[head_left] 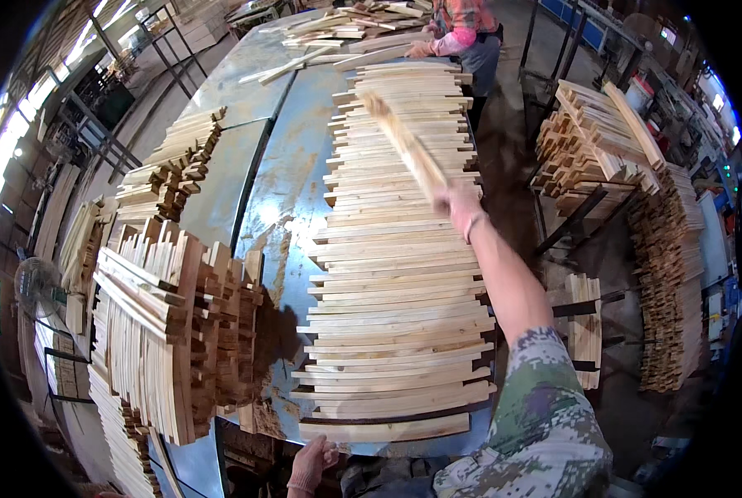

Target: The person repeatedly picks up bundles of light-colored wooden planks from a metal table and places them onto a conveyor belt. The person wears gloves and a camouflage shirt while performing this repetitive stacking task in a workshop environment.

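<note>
**Pale, narrow wooden strip (pixel 404 149) gripped above blue-grey metal-topped table (pixel 265 207)**

The near end of the strip, blurred, is clamped in the right hand (pixel 456 207), over the right side of a row of pale, sawn wooden strips (pixel 396 286) laid side by side along the table. The left hand (pixel 313 465) is held well apart, by the table's near edge, its fingers curled; whether anything is pinched there cannot be told. The row's ends are left uneven, and pieces jutting toward the table's right edge could, it is judged, be knocked askew or tipped off by a careless sweep of the held strip. By the table's near left corner, a tall, ragged stack of pale wooden strips (pixel 147 344) could be made to slide if bumped. Toward the far edge, the hand of a co-worker in an orange checked top (pixel 422 50) could be endangered only by a much wider reach. No brand, label or writing can be read on the timber or the table.
</note>
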Action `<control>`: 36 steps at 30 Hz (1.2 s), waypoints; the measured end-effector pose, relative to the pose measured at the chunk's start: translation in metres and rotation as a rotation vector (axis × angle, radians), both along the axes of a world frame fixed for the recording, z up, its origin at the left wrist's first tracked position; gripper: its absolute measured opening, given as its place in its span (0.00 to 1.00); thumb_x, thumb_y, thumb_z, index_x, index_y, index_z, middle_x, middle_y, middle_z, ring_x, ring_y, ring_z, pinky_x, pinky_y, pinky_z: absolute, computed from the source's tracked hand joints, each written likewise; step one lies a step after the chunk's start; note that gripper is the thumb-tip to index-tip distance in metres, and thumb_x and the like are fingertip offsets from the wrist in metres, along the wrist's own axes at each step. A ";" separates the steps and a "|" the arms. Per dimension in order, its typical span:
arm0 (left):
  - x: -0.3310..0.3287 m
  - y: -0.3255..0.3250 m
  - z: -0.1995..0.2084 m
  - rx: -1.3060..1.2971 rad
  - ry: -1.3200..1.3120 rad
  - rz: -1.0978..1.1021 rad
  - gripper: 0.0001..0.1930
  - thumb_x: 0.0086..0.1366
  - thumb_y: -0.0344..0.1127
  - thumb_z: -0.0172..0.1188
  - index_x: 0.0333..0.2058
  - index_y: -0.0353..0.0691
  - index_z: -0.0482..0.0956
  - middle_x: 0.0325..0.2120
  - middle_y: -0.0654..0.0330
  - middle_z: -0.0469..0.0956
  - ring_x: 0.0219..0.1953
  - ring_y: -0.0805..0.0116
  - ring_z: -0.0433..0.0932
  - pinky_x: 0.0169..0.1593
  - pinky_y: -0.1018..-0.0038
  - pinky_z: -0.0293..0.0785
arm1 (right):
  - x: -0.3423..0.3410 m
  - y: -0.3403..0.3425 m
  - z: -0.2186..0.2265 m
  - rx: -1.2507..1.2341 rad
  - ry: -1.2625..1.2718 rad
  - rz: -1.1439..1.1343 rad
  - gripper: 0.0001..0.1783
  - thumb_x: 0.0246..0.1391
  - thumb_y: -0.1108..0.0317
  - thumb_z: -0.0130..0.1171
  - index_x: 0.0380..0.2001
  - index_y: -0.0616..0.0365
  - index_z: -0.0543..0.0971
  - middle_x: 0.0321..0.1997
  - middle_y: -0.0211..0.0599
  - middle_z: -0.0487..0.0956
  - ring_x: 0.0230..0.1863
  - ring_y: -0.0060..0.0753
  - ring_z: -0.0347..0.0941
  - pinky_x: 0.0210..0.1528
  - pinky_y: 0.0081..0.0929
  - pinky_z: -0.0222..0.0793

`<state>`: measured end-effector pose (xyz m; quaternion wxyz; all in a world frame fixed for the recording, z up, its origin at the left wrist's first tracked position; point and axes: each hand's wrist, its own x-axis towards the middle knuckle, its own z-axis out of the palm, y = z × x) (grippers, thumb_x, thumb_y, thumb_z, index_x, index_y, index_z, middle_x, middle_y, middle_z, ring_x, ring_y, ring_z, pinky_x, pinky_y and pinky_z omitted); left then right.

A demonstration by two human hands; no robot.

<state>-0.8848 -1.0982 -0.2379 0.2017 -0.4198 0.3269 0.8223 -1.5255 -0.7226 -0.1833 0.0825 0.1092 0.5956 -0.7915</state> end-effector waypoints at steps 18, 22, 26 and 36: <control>0.027 0.035 0.033 -0.288 -0.436 -0.280 0.19 0.76 0.48 0.62 0.54 0.40 0.84 0.46 0.62 0.85 0.42 0.71 0.83 0.44 0.71 0.81 | 0.244 -0.069 -0.091 -0.176 -0.359 0.313 0.09 0.66 0.66 0.64 0.42 0.59 0.79 0.32 0.26 0.76 0.29 0.20 0.68 0.32 0.23 0.66; 0.106 0.026 -0.040 -0.341 -0.432 -0.067 0.14 0.76 0.43 0.60 0.40 0.36 0.84 0.28 0.62 0.81 0.28 0.69 0.79 0.31 0.73 0.76 | 0.336 -0.085 -0.086 -0.207 -0.466 0.505 0.11 0.67 0.66 0.65 0.45 0.61 0.79 0.34 0.29 0.78 0.31 0.21 0.70 0.32 0.23 0.67; 0.156 -0.003 -0.063 -0.563 -0.117 -0.348 0.13 0.71 0.44 0.60 0.36 0.40 0.86 0.27 0.65 0.78 0.27 0.71 0.77 0.31 0.73 0.74 | 0.412 -0.103 -0.073 -0.253 -0.646 0.720 0.14 0.66 0.65 0.65 0.47 0.64 0.79 0.35 0.34 0.79 0.33 0.27 0.74 0.33 0.27 0.71; 0.282 -0.026 -0.071 -0.750 -0.546 0.211 0.23 0.67 0.50 0.65 0.47 0.34 0.88 0.38 0.59 0.85 0.42 0.67 0.81 0.49 0.71 0.76 | 0.538 -0.218 -0.052 -0.019 -0.722 1.130 0.26 0.69 0.69 0.63 0.66 0.68 0.71 0.49 0.52 0.85 0.43 0.41 0.86 0.43 0.35 0.84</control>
